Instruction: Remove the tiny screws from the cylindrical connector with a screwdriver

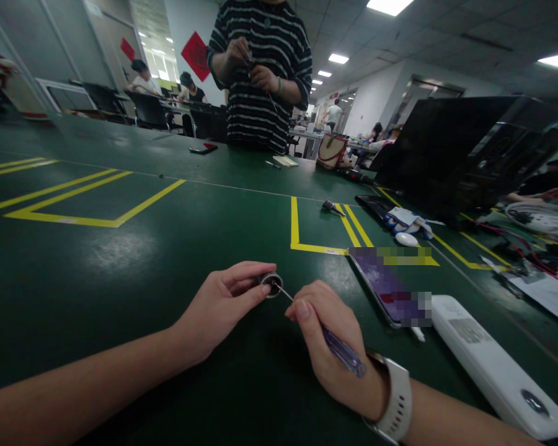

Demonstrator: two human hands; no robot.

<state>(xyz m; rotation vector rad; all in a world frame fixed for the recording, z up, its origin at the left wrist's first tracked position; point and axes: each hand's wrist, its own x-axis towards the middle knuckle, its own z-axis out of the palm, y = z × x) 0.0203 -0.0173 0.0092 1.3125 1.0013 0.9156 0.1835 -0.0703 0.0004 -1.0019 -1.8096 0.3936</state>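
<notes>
Near the middle of the green table, my left hand (223, 303) grips a small round metal part (273, 285) between thumb and fingers. Its hollow, dark end faces to the right, towards my other hand. My right hand (332, 334) is closed around a screwdriver (344, 352) with a clear purplish handle. The thin shaft reaches into the opening of the round part; the tip is too small to make out there. A pale watch strap circles my right wrist.
Right of my hands lie a phone (385, 288), a long white device (493, 365), a white mouse (406, 240) and gloves (407, 218). Another dark metal part (332, 208) rests inside yellow tape. A black monitor (456, 148) stands behind. Across the table a person (265, 74) holds something small.
</notes>
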